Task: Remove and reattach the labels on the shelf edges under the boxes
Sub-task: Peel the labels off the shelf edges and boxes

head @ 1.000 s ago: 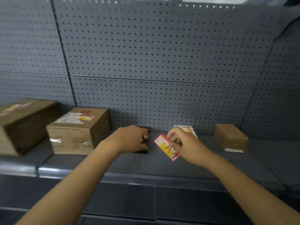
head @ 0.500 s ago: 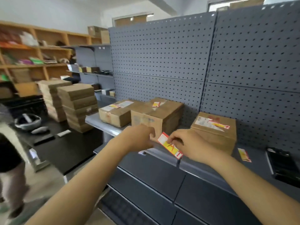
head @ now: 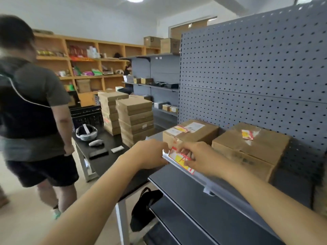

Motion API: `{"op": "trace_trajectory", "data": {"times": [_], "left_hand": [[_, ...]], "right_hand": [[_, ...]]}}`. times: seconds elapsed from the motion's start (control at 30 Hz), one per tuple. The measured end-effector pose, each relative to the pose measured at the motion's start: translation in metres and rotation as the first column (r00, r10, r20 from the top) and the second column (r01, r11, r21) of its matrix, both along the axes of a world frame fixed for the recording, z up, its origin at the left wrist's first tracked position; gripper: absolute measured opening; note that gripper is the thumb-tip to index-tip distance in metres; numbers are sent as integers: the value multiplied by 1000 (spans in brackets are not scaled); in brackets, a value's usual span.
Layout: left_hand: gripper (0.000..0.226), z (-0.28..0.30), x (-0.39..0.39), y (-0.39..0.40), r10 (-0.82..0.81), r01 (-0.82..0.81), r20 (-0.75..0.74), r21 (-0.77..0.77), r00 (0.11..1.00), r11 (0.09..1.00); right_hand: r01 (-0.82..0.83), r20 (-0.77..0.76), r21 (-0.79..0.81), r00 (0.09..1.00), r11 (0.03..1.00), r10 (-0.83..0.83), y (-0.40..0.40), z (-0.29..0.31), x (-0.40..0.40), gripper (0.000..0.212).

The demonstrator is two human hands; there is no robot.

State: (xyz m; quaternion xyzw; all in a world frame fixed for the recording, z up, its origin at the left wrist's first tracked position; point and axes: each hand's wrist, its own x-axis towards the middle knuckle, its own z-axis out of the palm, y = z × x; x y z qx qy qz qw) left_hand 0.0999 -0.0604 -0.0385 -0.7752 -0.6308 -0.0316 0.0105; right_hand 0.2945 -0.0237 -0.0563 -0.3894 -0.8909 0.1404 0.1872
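A red, yellow and white label (head: 179,159) lies against the clear strip on the grey shelf edge (head: 201,181), just below the leftmost cardboard box (head: 192,132). My right hand (head: 200,159) pinches the label from the right. My left hand (head: 152,153) holds the left end of the shelf edge beside the label, fingertips touching it. A second box (head: 251,147) stands to the right on the same shelf; each box carries a similar label on top.
A person (head: 30,106) in dark shorts stands at the left, close to a black table (head: 106,156) with stacked boxes (head: 134,121), a white headset and small items. A lower grey shelf (head: 203,209) juts out below. A perforated back panel (head: 256,76) rises behind the boxes.
My view swung left along the shelf to its end. The label, carried in my right hand, now lies against the shelf edge, and my left hand has come to it.
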Motion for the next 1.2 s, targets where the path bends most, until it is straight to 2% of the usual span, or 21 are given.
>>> {"op": "trace_trajectory", "data": {"times": [0.13,0.23,0.4,0.57,0.63,0.77,0.9,1.0,1.1,1.2], "left_hand": [[36,1,-40,26,5,-5,10,-24,1000,1000],[35,-3,-68,50,-10,12,29,-52,1000,999],[34,-14,-117,97,-94,96,31,-79,995,992],[36,-19,-158,147,-193,192,-8,-83,981,978],[34,-21,-165,166,-234,233,-6,-90,972,968],[34,-38,-161,200,-327,324,-3,-125,945,938],[33,-63,-141,235,-413,411,27,-175,910,895],[30,-86,-122,252,-442,441,49,-221,896,870],[27,-106,-107,257,-497,488,29,-244,867,838],[26,-121,-103,261,-541,529,29,-253,841,810]], "right_hand": [[7,-5,-25,1000,1000,-8,25,-2,-35,54],[45,-2,-44,999,998,-45,45,-8,-59,57],[178,-21,-55,984,983,-179,78,-24,-98,51],[332,-57,-57,940,942,-335,107,-38,-129,30],[396,-67,-76,913,915,-401,115,-43,-135,28],[502,-35,-86,862,861,-506,128,-56,-134,27],[623,-18,-47,781,780,-625,146,-69,-124,15],[664,-34,-74,744,744,-667,158,-79,-119,8],[676,-60,-88,729,731,-682,163,-88,-119,6],[671,-17,-84,738,737,-674,161,-91,-125,8]]}}
